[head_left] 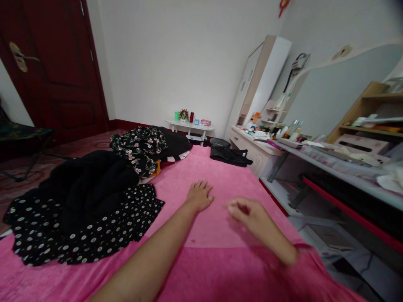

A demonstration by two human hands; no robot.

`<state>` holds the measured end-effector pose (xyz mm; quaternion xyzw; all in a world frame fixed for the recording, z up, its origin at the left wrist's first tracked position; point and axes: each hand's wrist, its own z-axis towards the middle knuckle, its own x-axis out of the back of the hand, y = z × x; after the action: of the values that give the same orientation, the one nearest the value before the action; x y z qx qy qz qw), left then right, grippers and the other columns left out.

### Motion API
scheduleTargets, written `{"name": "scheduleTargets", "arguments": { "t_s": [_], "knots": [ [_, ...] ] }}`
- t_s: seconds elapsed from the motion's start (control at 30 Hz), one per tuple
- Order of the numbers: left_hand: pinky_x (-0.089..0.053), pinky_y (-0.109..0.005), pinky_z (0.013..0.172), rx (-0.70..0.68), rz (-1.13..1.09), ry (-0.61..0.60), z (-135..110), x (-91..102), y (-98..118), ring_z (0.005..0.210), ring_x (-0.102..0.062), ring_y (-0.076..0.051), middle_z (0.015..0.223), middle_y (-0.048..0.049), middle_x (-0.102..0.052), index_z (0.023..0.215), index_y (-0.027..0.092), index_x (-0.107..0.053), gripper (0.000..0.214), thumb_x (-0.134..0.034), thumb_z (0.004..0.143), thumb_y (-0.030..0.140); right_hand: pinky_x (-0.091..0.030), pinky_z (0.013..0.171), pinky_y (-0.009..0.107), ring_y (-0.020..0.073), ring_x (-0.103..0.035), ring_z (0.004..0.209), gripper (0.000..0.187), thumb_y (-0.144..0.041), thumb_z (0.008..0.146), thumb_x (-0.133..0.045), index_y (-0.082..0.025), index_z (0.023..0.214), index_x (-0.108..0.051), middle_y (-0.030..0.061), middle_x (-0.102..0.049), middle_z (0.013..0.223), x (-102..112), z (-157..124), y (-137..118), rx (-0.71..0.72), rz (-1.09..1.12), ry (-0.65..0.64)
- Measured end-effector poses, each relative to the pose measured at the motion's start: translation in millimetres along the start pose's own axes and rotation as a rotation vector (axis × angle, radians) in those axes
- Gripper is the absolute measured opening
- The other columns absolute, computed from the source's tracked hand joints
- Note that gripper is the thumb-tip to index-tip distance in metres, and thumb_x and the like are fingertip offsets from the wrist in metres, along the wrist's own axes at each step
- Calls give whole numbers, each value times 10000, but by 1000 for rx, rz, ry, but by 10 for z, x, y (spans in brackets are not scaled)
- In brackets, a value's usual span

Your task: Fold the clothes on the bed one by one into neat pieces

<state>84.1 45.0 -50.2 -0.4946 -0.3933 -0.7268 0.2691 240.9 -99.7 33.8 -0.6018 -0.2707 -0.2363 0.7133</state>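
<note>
My left hand [200, 196] lies flat on the pink bedspread [220, 235], palm down with its fingers spread, holding nothing. To its right, my right hand [250, 213] is raised a little above the same cloth, slightly blurred. Its fingers are curled in toward the thumb, and no object shows in them. Left of my left arm spreads a black garment with white dots [94, 237]. On top of it is a bunched plain black garment [94, 180]. Farther up lies a black floral garment [141, 147]. A folded black garment [229, 155] rests at the bed's far end.
A white dressing table [256, 149] crowded with bottles lines the right side, below a large mirror [340, 92]. Nearer stands a cluttered desk [340, 167]. A small white table [189, 124] is against the back wall. At left are a dark red door [59, 63] and a folding chair [25, 134].
</note>
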Motion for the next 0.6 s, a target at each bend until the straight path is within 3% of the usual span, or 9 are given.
{"name": "scheduleTargets", "arguments": {
  "t_s": [0.1, 0.2, 0.33, 0.4, 0.5, 0.53, 0.6],
  "knots": [
    [-222, -486, 1112, -5, -36, 48, 3, 11, -18, 1367, -306, -277, 1479, -57, -383, 1345, 275, -486, 514, -414, 887, 498, -485, 830, 270, 164, -617, 960, 333, -297, 899, -447, -121, 1153, -572, 71, -659, 1061, 33, 1046, 211, -121, -249, 161],
    [-261, -455, 1101, -15, -115, 105, 21, 9, -74, 1321, -378, -271, 1421, -67, -459, 1267, 258, -571, 449, -506, 855, 427, -432, 940, 331, 240, -556, 1140, 398, -319, 864, -504, -104, 1192, -574, 157, -603, 1217, -85, 1572, 504, -238, -374, 180],
    [-378, -373, 1016, -52, -279, 189, 32, 44, -88, 1142, -535, -226, 1205, -77, -617, 1058, 216, -690, 275, -570, 816, 266, -314, 1052, 489, 330, -354, 1334, 488, -366, 864, -543, -116, 1282, -523, 215, -424, 1409, -229, 1728, 809, -345, -540, 113],
    [-453, -301, 895, -63, -437, 277, 7, 112, 23, 978, -596, -174, 1033, -61, -660, 956, 192, -700, 208, -534, 833, 204, -325, 1051, 495, 320, -377, 1317, 491, -388, 879, -549, -129, 1294, -510, 210, -410, 1415, -201, 1766, 871, -354, -592, 34],
    [-461, -235, 710, -108, -724, 413, -117, 319, 393, 767, -586, -128, 843, -32, -645, 822, 161, -680, 147, -537, 839, 191, -426, 978, 463, 253, -515, 1169, 406, -380, 890, -569, -175, 1240, -537, 128, -504, 1323, -76, 1817, 889, -322, -644, -82],
    [-444, -225, 668, -152, -793, 394, -189, 415, 556, 712, -568, -118, 792, -20, -637, 781, 159, -673, 129, -565, 830, 209, -455, 944, 459, 236, -541, 1122, 380, -369, 898, -563, -183, 1228, -537, 105, -523, 1291, -36, 1821, 885, -306, -657, -107],
    [-395, -202, 568, -268, -931, 227, -379, 627, 892, 595, -513, -93, 661, 9, -603, 703, 153, -662, 156, -635, 800, 272, -486, 898, 452, 225, -562, 1073, 364, -357, 905, -555, -178, 1222, -532, 87, -538, 1255, 17, 1806, 871, -274, -678, -136]
  ]
}}
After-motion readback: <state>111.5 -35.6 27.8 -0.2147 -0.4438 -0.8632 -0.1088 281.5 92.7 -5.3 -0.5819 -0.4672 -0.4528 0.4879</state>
